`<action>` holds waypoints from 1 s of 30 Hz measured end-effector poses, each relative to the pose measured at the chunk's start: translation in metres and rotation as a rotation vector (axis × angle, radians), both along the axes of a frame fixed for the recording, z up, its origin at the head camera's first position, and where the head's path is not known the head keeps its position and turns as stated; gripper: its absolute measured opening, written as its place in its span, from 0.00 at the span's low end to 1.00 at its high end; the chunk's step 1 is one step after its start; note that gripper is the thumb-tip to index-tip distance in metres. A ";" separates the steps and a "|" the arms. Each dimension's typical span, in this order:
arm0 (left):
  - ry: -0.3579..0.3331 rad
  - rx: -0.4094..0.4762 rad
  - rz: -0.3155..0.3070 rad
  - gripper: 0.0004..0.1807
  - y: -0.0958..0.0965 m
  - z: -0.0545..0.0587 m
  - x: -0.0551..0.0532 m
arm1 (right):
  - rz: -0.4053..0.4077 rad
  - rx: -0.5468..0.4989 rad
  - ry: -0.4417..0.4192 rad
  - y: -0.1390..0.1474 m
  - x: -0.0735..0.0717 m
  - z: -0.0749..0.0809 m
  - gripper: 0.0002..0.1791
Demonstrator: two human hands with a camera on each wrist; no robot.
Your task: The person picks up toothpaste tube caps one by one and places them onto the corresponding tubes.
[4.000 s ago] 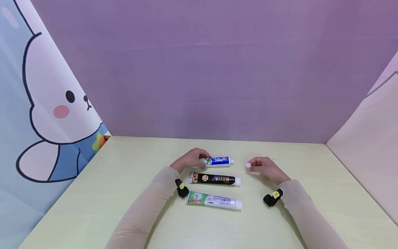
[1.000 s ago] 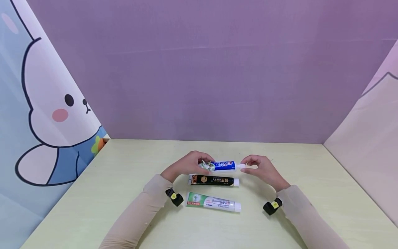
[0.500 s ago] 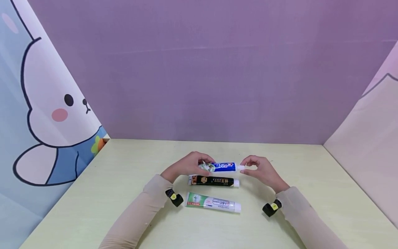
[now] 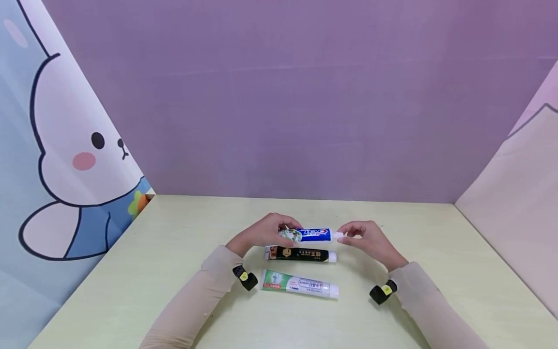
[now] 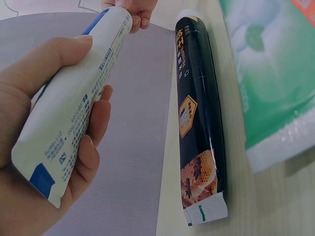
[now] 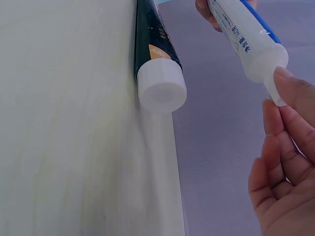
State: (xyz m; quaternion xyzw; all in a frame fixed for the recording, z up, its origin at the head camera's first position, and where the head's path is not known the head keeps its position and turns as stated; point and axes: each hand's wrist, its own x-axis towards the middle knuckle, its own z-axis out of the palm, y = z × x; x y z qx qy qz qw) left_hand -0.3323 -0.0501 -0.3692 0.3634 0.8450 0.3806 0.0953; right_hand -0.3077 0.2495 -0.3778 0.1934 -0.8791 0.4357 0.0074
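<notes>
My left hand (image 4: 263, 230) grips the tail half of a blue-and-white toothpaste tube (image 4: 315, 235), its thumb on one side and fingers curled beneath. The tube is raised off the table, nozzle end pointing right. At that end my right hand (image 4: 368, 240) pinches the small white cap (image 6: 275, 90) between thumb and forefinger. The cap is in line with the tube and meets its mouth; the threads are hidden. Nearer me lies a black toothpaste tube (image 4: 300, 254) with its white cap on. Closest is a green-and-white toothpaste tube (image 4: 298, 284), also capped.
All of this is on a pale wooden table (image 4: 357, 315). A purple panel (image 4: 305, 111) rises at its back edge. Printed cloth with a cartoon rabbit (image 4: 83, 131) hangs at the left, and a pale cloth (image 4: 519, 203) at the right. Each wrist wears a small black camera.
Four seconds ago the right hand held the cap apart from the uncapped tube. Since then the tube has been lifted and the cap brought to its mouth. Over the last second, hardly any movement shows.
</notes>
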 end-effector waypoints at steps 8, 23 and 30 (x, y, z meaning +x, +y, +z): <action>0.025 0.013 -0.007 0.22 0.000 0.003 0.002 | 0.026 -0.033 -0.069 0.001 0.002 0.002 0.13; 0.009 0.029 -0.037 0.23 0.000 0.000 0.005 | 0.043 -0.093 -0.183 -0.002 0.008 -0.001 0.23; 0.009 0.015 -0.027 0.23 -0.001 -0.001 0.006 | 0.027 -0.087 -0.168 -0.001 0.007 -0.006 0.26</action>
